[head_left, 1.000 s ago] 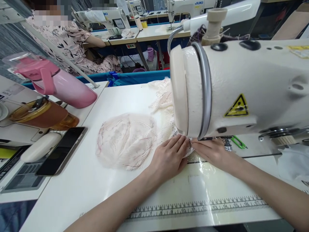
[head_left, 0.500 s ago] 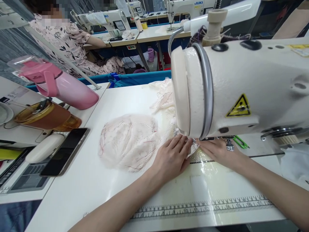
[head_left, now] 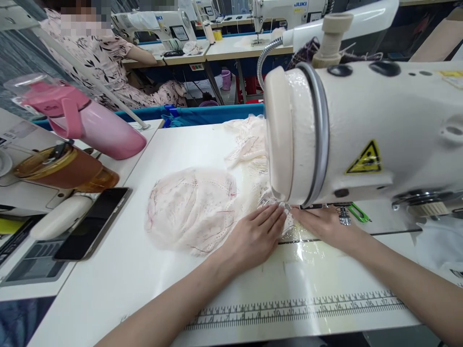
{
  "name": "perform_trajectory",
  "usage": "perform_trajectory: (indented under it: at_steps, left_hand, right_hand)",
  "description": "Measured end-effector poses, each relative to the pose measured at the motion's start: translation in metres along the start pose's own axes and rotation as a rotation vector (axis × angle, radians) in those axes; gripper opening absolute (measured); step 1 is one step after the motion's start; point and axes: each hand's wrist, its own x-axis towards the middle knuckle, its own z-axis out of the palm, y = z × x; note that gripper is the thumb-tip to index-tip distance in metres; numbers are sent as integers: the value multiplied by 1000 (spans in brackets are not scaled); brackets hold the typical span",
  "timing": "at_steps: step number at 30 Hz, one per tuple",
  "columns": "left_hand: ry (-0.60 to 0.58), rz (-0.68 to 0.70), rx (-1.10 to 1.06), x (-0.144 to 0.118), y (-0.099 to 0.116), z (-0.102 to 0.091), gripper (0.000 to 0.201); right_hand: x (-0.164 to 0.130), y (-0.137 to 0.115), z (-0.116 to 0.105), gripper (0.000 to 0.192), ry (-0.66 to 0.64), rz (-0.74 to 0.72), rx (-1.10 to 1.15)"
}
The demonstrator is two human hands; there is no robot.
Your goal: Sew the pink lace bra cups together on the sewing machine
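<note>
Left hand point(head_left: 255, 236) flat, fingers spread, pressing lace fabric point(head_left: 191, 209) at the sewing machine point(head_left: 361, 135) head's near-left edge. Right hand point(head_left: 320, 224) flat, fingers extended on the fabric edge under the head. Bare table point(head_left: 152, 284) near-left; phone point(head_left: 92, 224) at far-left edge.

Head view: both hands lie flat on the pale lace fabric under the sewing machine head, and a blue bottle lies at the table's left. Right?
Not quite. The head view shows the bottle is pink, not blue. The left hand and right hand do lie flat on the lace fabric under the sewing machine head.
</note>
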Motion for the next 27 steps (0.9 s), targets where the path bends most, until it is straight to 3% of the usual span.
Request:
perform_trajectory:
  at_steps: [5,13,27]
  left_hand:
    - [-34,26,-30,0,-12,-5,35]
    - [10,38,26,2,-16,-5,33]
    - [58,-48,116,1,-6,5,30]
  right_hand:
    - [5,-16,-7,33,-63,-202,-371]
    - [17,-32,-14,24,89,-212,-267]
    - [6,-19,-8,31,-2,-207,-278]
